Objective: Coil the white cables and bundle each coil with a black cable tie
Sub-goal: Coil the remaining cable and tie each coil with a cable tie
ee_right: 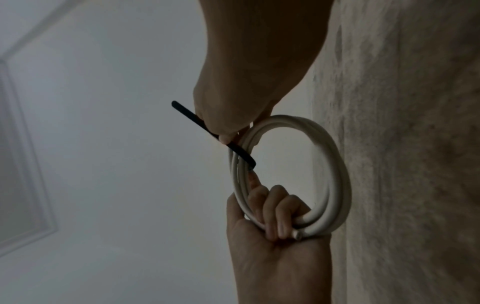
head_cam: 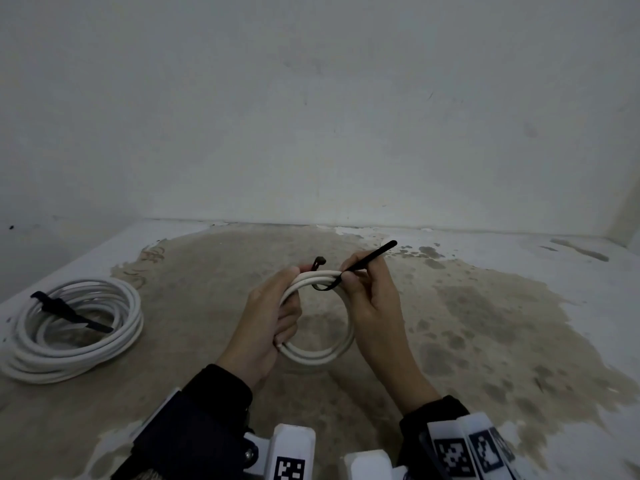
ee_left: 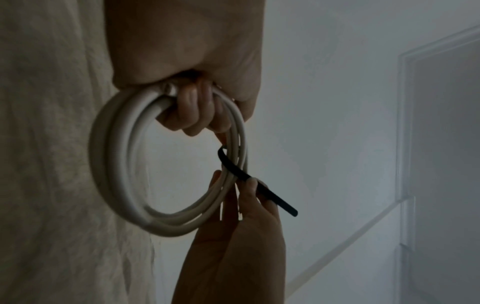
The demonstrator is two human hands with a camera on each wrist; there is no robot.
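Note:
My left hand [head_cam: 277, 306] grips a small coil of white cable [head_cam: 313, 355] on its left side and holds it upright above the floor. A black cable tie [head_cam: 367, 259] loops under the coil's top strands. My right hand [head_cam: 349, 275] pinches the tie's tail, which points up and to the right. The tie's head [head_cam: 320, 262] sticks up beside my left thumb. In the left wrist view the coil [ee_left: 116, 164] hangs from my curled fingers [ee_left: 192, 115], with the tie [ee_left: 259, 189] crossing it. The right wrist view shows the same coil [ee_right: 335, 174] and tie [ee_right: 207, 131].
A larger white cable coil [head_cam: 72, 327] lies on the floor at the left with a black tie [head_cam: 69, 311] across it. The floor [head_cam: 485, 323] is stained concrete. A pale wall [head_cam: 311, 116] rises close behind.

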